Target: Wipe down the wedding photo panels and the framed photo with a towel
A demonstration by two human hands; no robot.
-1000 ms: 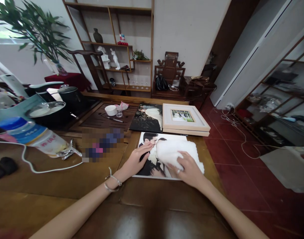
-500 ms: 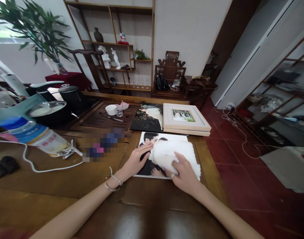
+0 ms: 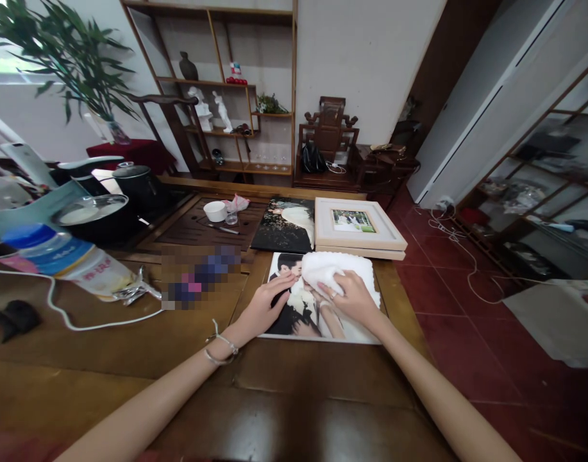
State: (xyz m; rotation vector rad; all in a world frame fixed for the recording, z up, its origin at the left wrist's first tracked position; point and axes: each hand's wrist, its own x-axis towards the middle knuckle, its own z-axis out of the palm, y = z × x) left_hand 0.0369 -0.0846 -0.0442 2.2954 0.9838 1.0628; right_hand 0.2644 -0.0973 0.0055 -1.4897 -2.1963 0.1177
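A large photo print (image 3: pixel 294 314) of a couple lies flat on the wooden table (image 3: pixel 294 398) in front of me. My left hand (image 3: pixel 262 308) rests on the print's left edge, fingers stretched flat, holding it down. My right hand (image 3: pixel 354 298) presses a folded white cloth (image 3: pixel 336 269) onto the upper part of the print, fingers curled over the cloth.
Behind the print lie a dark photo canvas (image 3: pixel 286 224) and a stacked cream picture frame (image 3: pixel 358 228). A tea tray holds a white bowl (image 3: pixel 215 210); a black pot (image 3: pixel 94 215), a plastic bottle (image 3: pixel 63 256) and a white cable (image 3: pixel 101 324) sit left. Red tiled floor is right.
My right hand has slid the white cloth from the print's lower right up toward its top. The left hand has stayed on the left edge.
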